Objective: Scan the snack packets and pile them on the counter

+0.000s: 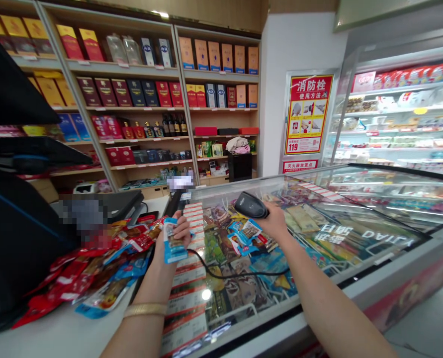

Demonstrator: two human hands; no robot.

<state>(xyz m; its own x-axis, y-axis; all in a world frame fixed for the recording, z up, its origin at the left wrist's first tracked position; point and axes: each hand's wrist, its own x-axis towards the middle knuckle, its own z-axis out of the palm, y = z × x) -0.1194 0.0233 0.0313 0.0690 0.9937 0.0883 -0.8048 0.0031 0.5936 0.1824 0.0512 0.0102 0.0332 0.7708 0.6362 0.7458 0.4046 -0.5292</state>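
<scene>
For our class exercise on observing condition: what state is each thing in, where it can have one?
Left fingers: closed around blue packet
Blue packet: held
Right fingers: closed around scanner
Scanner: held; whether switched on, unclear
Small pile: loosely overlapped on the freezer
Large pile: heaped on the counter
Cable: slack, curved
Freezer: glass-topped, stocked
Bracelet: worn on left wrist

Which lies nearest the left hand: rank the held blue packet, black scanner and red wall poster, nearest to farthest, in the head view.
1. Blue packet: in the left hand.
2. Black scanner: to its right, held in the right hand.
3. Red wall poster: farthest, beyond the freezer.
</scene>
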